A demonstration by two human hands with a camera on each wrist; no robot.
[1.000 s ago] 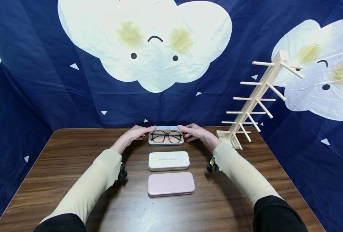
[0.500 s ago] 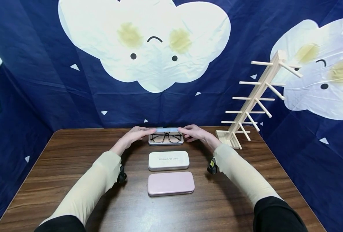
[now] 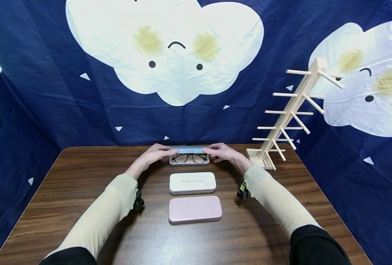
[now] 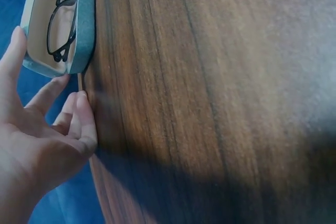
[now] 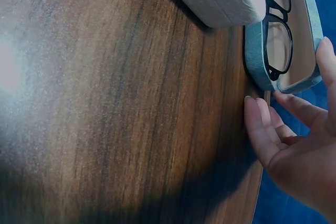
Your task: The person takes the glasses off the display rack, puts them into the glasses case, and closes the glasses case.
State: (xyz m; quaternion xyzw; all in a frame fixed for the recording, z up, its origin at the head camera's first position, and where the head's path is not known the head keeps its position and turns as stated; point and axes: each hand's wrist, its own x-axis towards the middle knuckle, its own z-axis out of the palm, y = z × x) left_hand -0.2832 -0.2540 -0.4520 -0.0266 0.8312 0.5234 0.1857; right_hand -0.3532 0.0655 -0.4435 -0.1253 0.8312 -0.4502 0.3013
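Note:
At the table's far edge lies a light-blue glasses case [image 3: 189, 164] with its lid [image 3: 190, 150] partly raised and tilted toward me. Inside rest dark-framed eyeglasses [image 4: 62, 30], their upper part covered by the lid in the head view. My left hand [image 3: 154, 154] is at the case's left end, thumb against the lid and index fingertip by the hinge corner. At the right end, my right hand [image 3: 223, 151] touches the lid and hinge corner likewise. Nearer me, a white glasses case [image 3: 192, 183] and a pink glasses case [image 3: 195, 209] lie closed in a column.
A wooden peg rack [image 3: 283, 117] leans to the right in view at the back right of the brown wooden table [image 3: 109, 235]. Behind the table hangs a dark blue cloth [image 3: 123, 121] printed with white clouds.
The light-blue lid has tilted forward and down, covering more of the eyeglasses. Both thumbs have come slightly down and nearer with it. The white and pink cases stay in place.

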